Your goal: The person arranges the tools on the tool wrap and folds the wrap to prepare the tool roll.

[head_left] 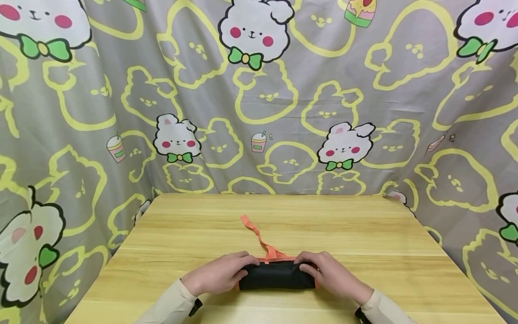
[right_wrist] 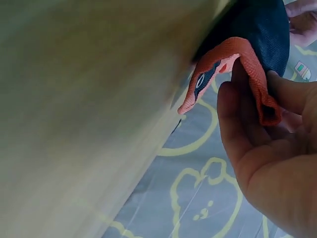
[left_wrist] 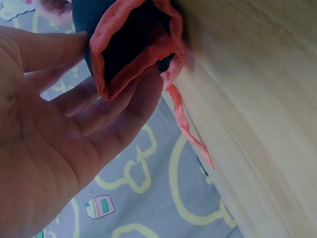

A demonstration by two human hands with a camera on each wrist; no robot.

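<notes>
A black fabric roll (head_left: 277, 276) with orange edging lies crosswise on the table near its front. A twisted orange strap (head_left: 259, 236) runs from its far edge toward the back left. My left hand (head_left: 220, 272) grips the roll's left end, and my right hand (head_left: 332, 275) grips the right end. In the left wrist view, the thumb presses the dark outer side while the fingers curl beneath the orange-trimmed end (left_wrist: 101, 69). The right wrist view shows thumb and fingers pinching the folded orange edge (right_wrist: 255, 74), with a small white mark on the fabric beside it.
The wooden table (head_left: 194, 225) has light yellow grain and reaches back to a grey curtain (head_left: 259, 171) printed with white cartoon animals and yellow outlines. More of this curtain hangs at both sides. Dark bands circle both wrists below the cream sleeves (head_left: 171, 303).
</notes>
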